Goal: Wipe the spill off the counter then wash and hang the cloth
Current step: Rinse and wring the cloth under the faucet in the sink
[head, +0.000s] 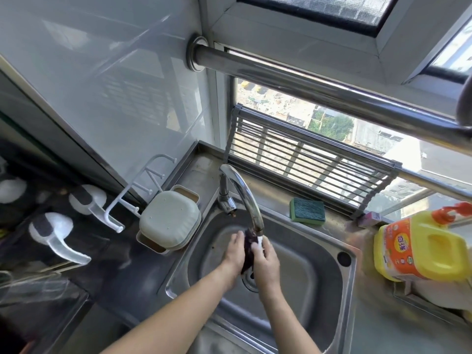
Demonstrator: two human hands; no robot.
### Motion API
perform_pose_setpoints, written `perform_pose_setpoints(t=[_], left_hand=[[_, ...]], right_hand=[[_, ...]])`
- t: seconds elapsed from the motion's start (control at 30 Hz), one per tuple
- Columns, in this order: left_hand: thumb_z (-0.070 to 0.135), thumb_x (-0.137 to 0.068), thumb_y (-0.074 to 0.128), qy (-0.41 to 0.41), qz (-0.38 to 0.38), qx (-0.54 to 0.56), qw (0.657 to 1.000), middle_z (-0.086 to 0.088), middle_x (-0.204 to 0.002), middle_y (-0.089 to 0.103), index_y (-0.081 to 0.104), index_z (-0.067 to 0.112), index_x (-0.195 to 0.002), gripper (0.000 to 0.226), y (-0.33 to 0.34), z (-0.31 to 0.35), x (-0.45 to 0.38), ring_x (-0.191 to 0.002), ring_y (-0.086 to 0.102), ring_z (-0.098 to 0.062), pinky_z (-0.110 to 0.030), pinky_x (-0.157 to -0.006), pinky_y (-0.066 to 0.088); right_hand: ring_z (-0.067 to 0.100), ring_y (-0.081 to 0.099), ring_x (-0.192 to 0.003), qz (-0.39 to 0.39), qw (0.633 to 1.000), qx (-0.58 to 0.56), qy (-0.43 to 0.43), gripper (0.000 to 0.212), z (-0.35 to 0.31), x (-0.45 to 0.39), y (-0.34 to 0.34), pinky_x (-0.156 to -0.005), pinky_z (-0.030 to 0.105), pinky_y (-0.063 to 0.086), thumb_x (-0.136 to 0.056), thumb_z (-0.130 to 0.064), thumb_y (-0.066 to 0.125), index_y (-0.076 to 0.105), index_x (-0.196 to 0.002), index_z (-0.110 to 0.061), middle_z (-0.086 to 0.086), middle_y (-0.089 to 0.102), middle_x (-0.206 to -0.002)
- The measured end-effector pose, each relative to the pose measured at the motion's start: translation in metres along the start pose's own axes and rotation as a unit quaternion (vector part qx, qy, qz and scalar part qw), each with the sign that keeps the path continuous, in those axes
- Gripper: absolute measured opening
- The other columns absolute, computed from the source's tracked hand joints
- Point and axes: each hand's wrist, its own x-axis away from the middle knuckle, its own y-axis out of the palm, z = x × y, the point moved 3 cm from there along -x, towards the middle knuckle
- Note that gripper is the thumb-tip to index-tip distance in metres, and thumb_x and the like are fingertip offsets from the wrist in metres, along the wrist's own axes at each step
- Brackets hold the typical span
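Spanning the top of the view from eleven o'clock to three o'clock, a steel rail (319, 83) runs across the window. Below it, the stainless sink (329, 297) fills the lower centre, its drain partly hidden under the wrists. At three o'clock a yellow detergent jug (421, 246) with an orange label lies on the counter beside the basin. A roll-up drying rack (306, 154) leans against the window at one o'clock. At nine o'clock sits a beige soap box (169, 218), next to a white hook rack (132, 198). The curved faucet (242, 192) arches over the basin. A green sponge (307, 210) rests on the ledge behind. At the centre, under the spout, the left hand (233, 254) and right hand (265, 261) press a dark purple cloth (249, 249) between them, fingers curled around it.
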Motion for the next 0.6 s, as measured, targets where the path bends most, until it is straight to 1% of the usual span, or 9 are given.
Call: perform_pose_setpoints(t=[0.07,0.1,0.17,0.27,0.3,0.37,0.47,0.53,0.6], left_hand=[[0.052,-0.106,0.032,-0.016,-0.015,0.022,1.000,-0.003,-0.093,0.075,0.071,0.018,-0.098,0.052,0.012,-0.001,0.006,-0.090,0.071,-0.022,-0.035,-0.082,0.057],[0.055,-0.105,0.035,-0.016,-0.018,0.021,1.000,-0.002,-0.090,0.077,0.075,0.019,-0.093,0.055,0.014,-0.002,0.005,-0.091,0.073,-0.023,-0.037,-0.085,0.058],[0.056,-0.100,0.045,-0.022,-0.014,0.027,0.999,-0.003,-0.087,0.079,0.078,0.018,-0.089,0.052,0.014,-0.002,0.005,-0.086,0.075,-0.023,-0.037,-0.080,0.060],[0.044,-0.095,0.060,-0.039,-0.026,0.046,0.998,-0.001,-0.081,0.078,0.079,0.013,-0.086,0.038,0.016,0.001,0.003,-0.071,0.073,-0.018,-0.031,-0.065,0.057],[0.038,-0.092,0.063,-0.045,-0.027,0.048,0.997,-0.001,-0.079,0.077,0.078,0.011,-0.085,0.032,0.019,0.002,0.004,-0.067,0.071,-0.017,-0.031,-0.062,0.055],[0.031,-0.088,0.067,-0.048,-0.025,0.057,0.997,-0.004,-0.075,0.074,0.077,0.009,-0.085,0.024,0.020,0.003,0.006,-0.064,0.068,-0.019,-0.032,-0.061,0.051],[0.030,-0.088,0.063,-0.030,-0.020,0.037,0.999,-0.002,-0.069,0.071,0.073,0.010,-0.078,0.024,0.018,0.004,0.006,-0.056,0.064,-0.017,-0.025,-0.052,0.047],[0.026,-0.092,0.057,-0.015,-0.011,0.005,1.000,0.000,-0.059,0.065,0.065,0.014,-0.067,0.029,0.016,0.007,0.007,-0.047,0.057,-0.016,-0.021,-0.045,0.039],[0.020,-0.095,0.051,0.010,-0.001,-0.031,0.999,0.002,-0.054,0.062,0.061,0.014,-0.063,0.034,0.013,0.010,0.007,-0.045,0.054,-0.016,-0.019,-0.042,0.036]], right_hand=[[0.011,0.065,-0.084,0.058,0.996,0.048,-0.038,0.010,-0.008,0.004,0.004,-0.075,0.029,0.049,-0.087,-0.047,0.057,0.062,-0.081,-0.041,-0.006,0.069,-0.086],[0.013,0.062,-0.076,0.087,0.993,0.060,-0.052,0.015,-0.012,0.004,0.003,-0.068,0.029,0.045,-0.086,-0.048,0.059,0.056,-0.074,-0.039,-0.005,0.065,-0.078],[0.014,0.059,-0.067,0.116,0.989,0.074,-0.057,0.027,-0.018,0.002,-0.003,-0.061,0.029,0.039,-0.087,-0.038,0.068,0.049,-0.068,-0.033,-0.005,0.062,-0.067],[0.013,0.057,-0.059,0.129,0.987,0.091,-0.023,0.036,-0.020,-0.002,-0.007,-0.058,0.029,0.035,-0.089,-0.028,0.068,0.046,-0.061,-0.026,-0.005,0.058,-0.058],[0.013,0.056,-0.059,0.136,0.986,0.097,-0.014,0.037,-0.021,-0.003,-0.008,-0.057,0.029,0.034,-0.090,-0.029,0.066,0.046,-0.060,-0.025,-0.004,0.058,-0.057],[0.022,0.061,-0.065,0.143,0.984,0.108,0.002,0.035,-0.019,-0.004,-0.009,-0.060,0.029,0.036,-0.094,-0.032,0.061,0.050,-0.063,-0.022,-0.001,0.063,-0.063],[0.036,0.066,-0.082,0.122,0.985,0.124,0.016,0.033,-0.016,-0.005,-0.009,-0.068,0.035,0.042,-0.101,-0.036,0.051,0.059,-0.074,-0.019,0.011,0.073,-0.080],[0.038,0.067,-0.087,0.107,0.984,0.145,0.010,0.035,-0.019,-0.006,-0.009,-0.071,0.037,0.045,-0.103,-0.036,0.046,0.064,-0.080,-0.016,0.015,0.074,-0.087],[0.039,0.066,-0.091,0.086,0.984,0.154,0.023,0.036,-0.020,-0.010,-0.011,-0.070,0.035,0.041,-0.102,-0.033,0.045,0.065,-0.079,-0.013,0.015,0.074,-0.092]])
